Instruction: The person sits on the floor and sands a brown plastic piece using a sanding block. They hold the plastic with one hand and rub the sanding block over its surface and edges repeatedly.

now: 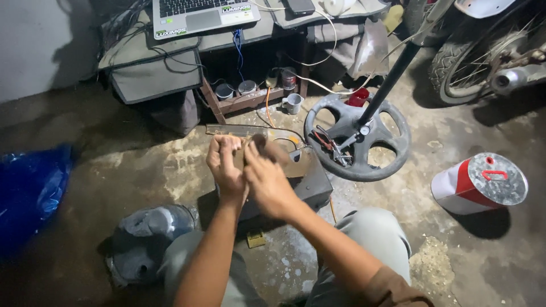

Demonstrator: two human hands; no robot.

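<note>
My left hand (pixel 226 165) and my right hand (pixel 267 173) are held close together over a dark metal block (pixel 315 185) on the floor. The left fingers curl round something small and flat between the two hands. My right hand is blurred and presses against the same piece; what the piece is I cannot make out. Just right of my hands a round grey stand base (pixel 357 138) with cut-outs carries a black pole (pixel 392 77), and red-handled pliers (pixel 333 146) lie on it.
A red and white metal can (pixel 480 185) lies at the right. A laptop (pixel 202 16) sits on a low bench at the back, with a mug (pixel 293 103) and small tins under it. A motorbike wheel (pixel 472 54) is at the top right, a blue bag (pixel 28 193) at the left.
</note>
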